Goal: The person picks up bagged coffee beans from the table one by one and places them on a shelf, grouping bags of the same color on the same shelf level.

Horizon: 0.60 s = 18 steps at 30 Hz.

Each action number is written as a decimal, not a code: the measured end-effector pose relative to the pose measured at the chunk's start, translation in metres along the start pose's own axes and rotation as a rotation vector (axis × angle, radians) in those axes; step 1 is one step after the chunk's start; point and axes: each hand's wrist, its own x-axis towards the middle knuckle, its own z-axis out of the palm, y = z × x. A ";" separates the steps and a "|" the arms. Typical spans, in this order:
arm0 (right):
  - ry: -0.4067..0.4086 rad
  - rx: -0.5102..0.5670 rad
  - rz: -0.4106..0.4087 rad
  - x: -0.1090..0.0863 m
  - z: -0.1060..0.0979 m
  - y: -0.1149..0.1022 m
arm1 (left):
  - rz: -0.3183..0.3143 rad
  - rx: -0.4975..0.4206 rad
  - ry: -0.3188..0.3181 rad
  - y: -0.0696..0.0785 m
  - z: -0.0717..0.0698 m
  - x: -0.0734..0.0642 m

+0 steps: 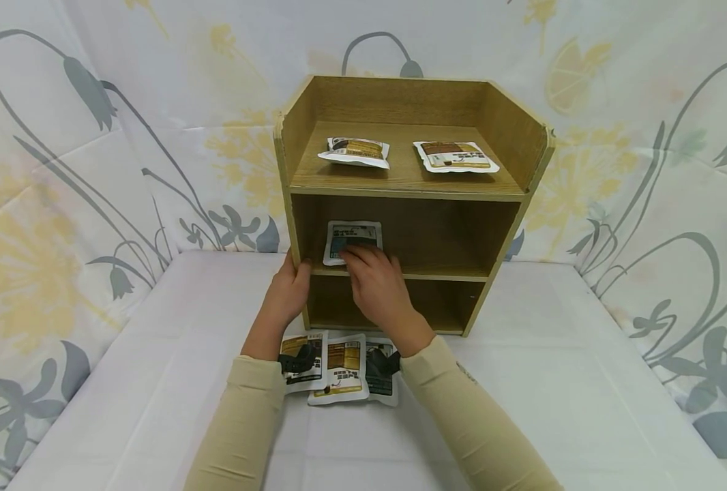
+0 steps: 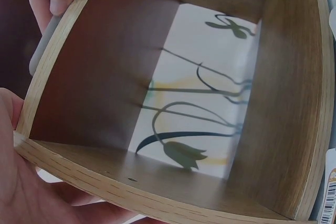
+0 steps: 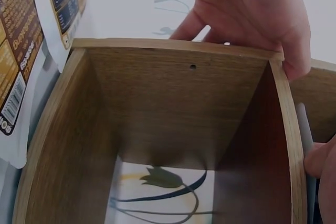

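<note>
A small wooden shelf unit (image 1: 400,194) stands at the back of the table. My left hand (image 1: 286,293) grips its left side panel, thumb at the front edge and fingers along the outside, as the right wrist view also shows. On the left of the middle shelf lies a dark-labelled, white-edged food packet (image 1: 354,234). My right hand (image 1: 378,286) holds the near edge of this packet, its fingers partly covering the label. In the left wrist view, the packet's pale rim (image 2: 44,45) sticks out slightly past the shelf board, beside the right fingertips.
Two packets lie on the top shelf, one at left (image 1: 356,151) and one at right (image 1: 455,157). Below the unit, a brown-labelled packet (image 1: 342,368) overlaps others on the white tablecloth (image 1: 155,382), partly under the wrists. Flower-patterned cloth (image 1: 155,102) hangs behind.
</note>
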 end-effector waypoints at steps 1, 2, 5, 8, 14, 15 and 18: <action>-0.003 0.002 0.004 0.001 0.000 0.000 | 0.002 0.000 0.002 0.000 0.000 0.000; -0.006 0.003 0.009 0.002 0.000 0.000 | 0.004 0.001 0.002 0.000 0.000 0.000; -0.021 0.003 0.025 0.005 0.000 0.000 | 0.005 0.000 0.001 0.000 0.001 0.000; -0.031 0.000 0.038 0.007 0.000 -0.001 | 0.000 -0.001 -0.006 0.000 0.000 0.000; -0.050 -0.011 0.053 0.012 0.000 -0.002 | -0.005 -0.003 -0.015 0.000 0.000 -0.001; -0.053 -0.014 0.055 0.012 0.000 -0.002 | -0.005 -0.003 -0.017 0.001 0.000 -0.001; -0.062 -0.023 0.061 0.013 0.001 -0.002 | -0.007 -0.002 -0.019 0.001 0.000 -0.001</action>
